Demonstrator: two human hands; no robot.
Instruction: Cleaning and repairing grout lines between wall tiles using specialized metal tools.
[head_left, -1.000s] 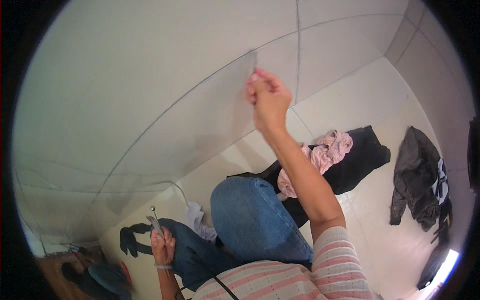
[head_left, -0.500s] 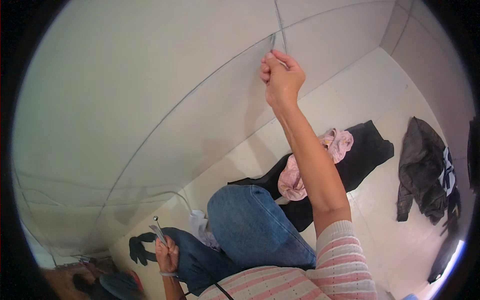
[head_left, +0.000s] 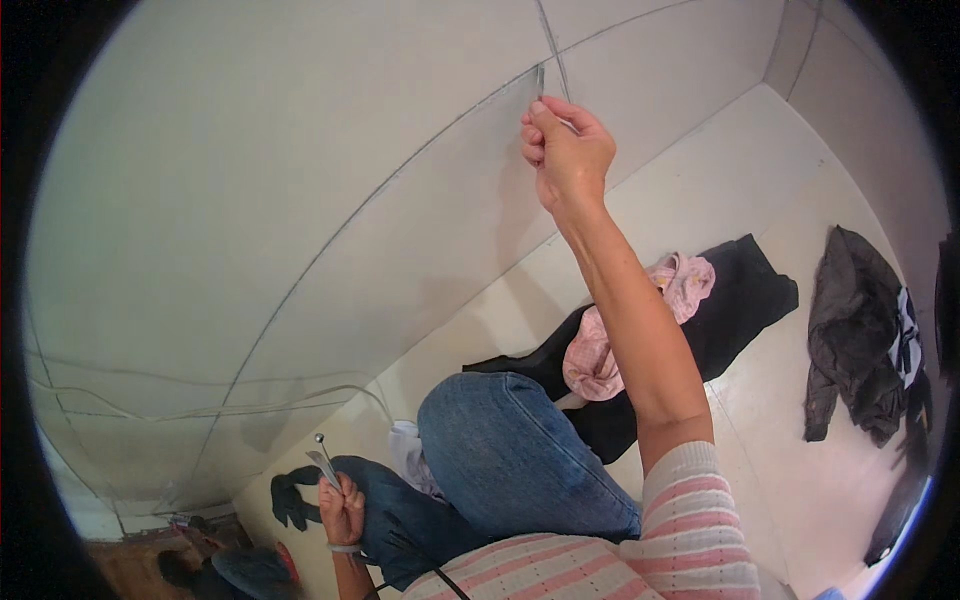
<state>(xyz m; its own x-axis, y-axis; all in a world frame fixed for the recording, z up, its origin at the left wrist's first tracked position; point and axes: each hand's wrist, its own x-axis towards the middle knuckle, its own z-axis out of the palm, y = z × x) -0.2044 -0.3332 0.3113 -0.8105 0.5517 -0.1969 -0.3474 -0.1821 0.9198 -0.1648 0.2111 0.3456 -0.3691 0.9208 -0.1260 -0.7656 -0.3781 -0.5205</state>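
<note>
Up at the tiled wall (head_left: 400,280), my right hand (head_left: 572,150) is pinched on a thin, narrow grey blade (head_left: 541,84). The blade's tip is at the dark joint line between tiles, just left of where two joints cross. Low on the left, beside my bent leg, my left hand (head_left: 343,508) is closed around a slim metal rod with a ball end (head_left: 320,440) and a flat grey blade-like tool (head_left: 321,462). Both stick up out of the fingers; their lower ends are hidden in the palm.
Black clothing (head_left: 740,290) and a pink patterned cloth (head_left: 592,362) lie on the floor under my right arm. A dark jacket (head_left: 855,335) lies farther right. A pale cable (head_left: 200,411) runs along the wall's foot to a white cloth-like thing (head_left: 405,452). Dark gloves (head_left: 293,498) lie near my left hand.
My right hand stays at the same joint, shifted very slightly, and more of the blade shows above its fingertips. My left hand keeps its hold. The whole view has shifted a little.
</note>
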